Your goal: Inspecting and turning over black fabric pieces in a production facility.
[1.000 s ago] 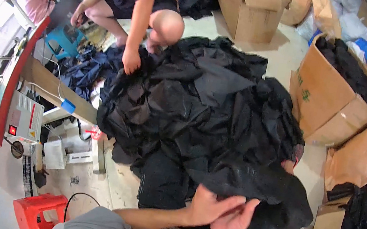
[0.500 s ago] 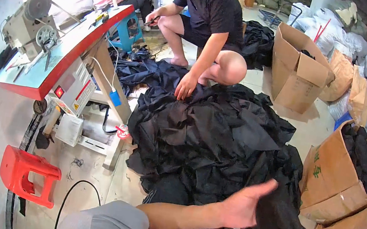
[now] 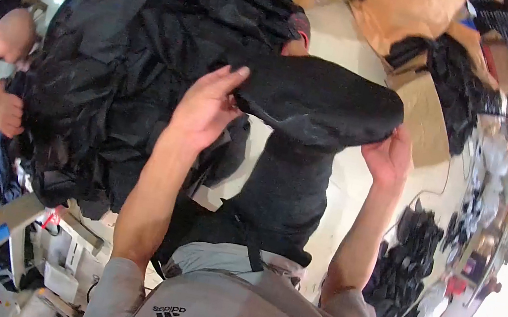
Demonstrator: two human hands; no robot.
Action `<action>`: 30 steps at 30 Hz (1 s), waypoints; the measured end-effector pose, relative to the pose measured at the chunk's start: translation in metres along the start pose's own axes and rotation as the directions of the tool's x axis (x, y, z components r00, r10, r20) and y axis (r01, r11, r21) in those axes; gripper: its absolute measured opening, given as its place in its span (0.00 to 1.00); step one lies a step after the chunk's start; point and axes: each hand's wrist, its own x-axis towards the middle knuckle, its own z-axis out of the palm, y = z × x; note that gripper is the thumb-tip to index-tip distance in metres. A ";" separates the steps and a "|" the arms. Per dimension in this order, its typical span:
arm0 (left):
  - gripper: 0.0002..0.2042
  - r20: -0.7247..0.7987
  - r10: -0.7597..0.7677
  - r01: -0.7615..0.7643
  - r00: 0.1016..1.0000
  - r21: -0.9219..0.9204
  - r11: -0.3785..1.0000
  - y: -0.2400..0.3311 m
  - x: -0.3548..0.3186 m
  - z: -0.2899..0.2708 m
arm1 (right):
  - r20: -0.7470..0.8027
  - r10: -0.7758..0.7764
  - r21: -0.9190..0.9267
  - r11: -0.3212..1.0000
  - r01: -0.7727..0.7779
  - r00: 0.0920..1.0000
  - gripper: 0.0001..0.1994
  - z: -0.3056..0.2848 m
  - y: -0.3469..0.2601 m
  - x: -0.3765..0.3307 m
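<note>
A thick, folded piece of black cloth (image 3: pixel 325 100) stretches between my hands, above my leg. My left hand (image 3: pixel 205 109) has hold of its left end, the thumb on the near side and some fingers hidden behind. At the right end my right hand (image 3: pixel 391 157) grips the lower corner, fingertips pressed against the fabric. Just beyond my left hand lies a large heap of black fabric (image 3: pixel 128 62) on the floor.
Another person's hand (image 3: pixel 7 114) rests at the heap's left edge. A cardboard box (image 3: pixel 421 113) with black cloth stands beyond my right hand, near brown paper bags (image 3: pixel 405 15). More black fabric (image 3: pixel 409 260) lies at right. A table frame (image 3: pixel 25 220) stands lower left.
My view has swung right and downward. The black cloth, earlier held low at the right with my left hand spread beside it, is now raised in front of me between both hands.
</note>
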 end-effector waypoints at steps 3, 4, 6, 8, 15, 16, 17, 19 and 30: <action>0.05 -0.071 -0.055 0.067 0.996 0.168 0.984 0.003 0.007 0.004 | -0.044 -0.044 -0.047 0.998 0.042 0.998 0.14 -0.007 -0.009 -0.005; 0.05 -0.059 -0.058 0.070 0.997 0.234 0.970 0.004 0.012 0.005 | 0.016 -0.018 -0.081 0.997 0.020 1.000 0.14 -0.009 -0.008 -0.005; 0.05 -0.118 -0.036 0.067 0.992 0.273 0.960 -0.001 0.028 0.008 | -0.117 -0.033 -0.075 0.997 0.024 0.993 0.14 -0.020 -0.004 -0.006; 0.04 -0.165 0.062 0.005 0.984 0.381 0.925 -0.012 0.042 0.005 | -0.213 0.015 0.032 0.999 -0.008 0.977 0.15 -0.037 0.008 -0.002; 0.10 -0.289 0.089 -0.016 0.953 0.246 0.969 0.000 0.054 -0.054 | -0.374 -0.016 -0.175 0.983 -0.054 0.927 0.19 -0.085 0.016 0.009; 0.13 -0.360 0.235 -0.098 0.903 0.361 0.927 0.014 0.053 -0.070 | -0.351 -0.016 -0.158 0.987 -0.042 0.936 0.19 -0.094 0.016 0.008; 0.16 -0.303 0.641 -0.282 0.706 0.709 0.646 0.040 0.055 -0.092 | -0.431 -0.046 -0.182 0.983 -0.037 0.901 0.18 -0.105 0.017 0.004; 0.22 0.127 0.960 -0.098 0.249 0.990 -0.106 0.106 0.067 -0.145 | -0.337 -0.050 -0.250 0.968 -0.038 0.940 0.16 -0.126 0.028 -0.007; 0.10 -0.597 0.614 -0.137 0.516 0.650 0.748 0.222 0.060 -0.294 | 0.271 -0.858 -0.905 -0.072 0.420 0.436 0.07 0.021 0.126 -0.088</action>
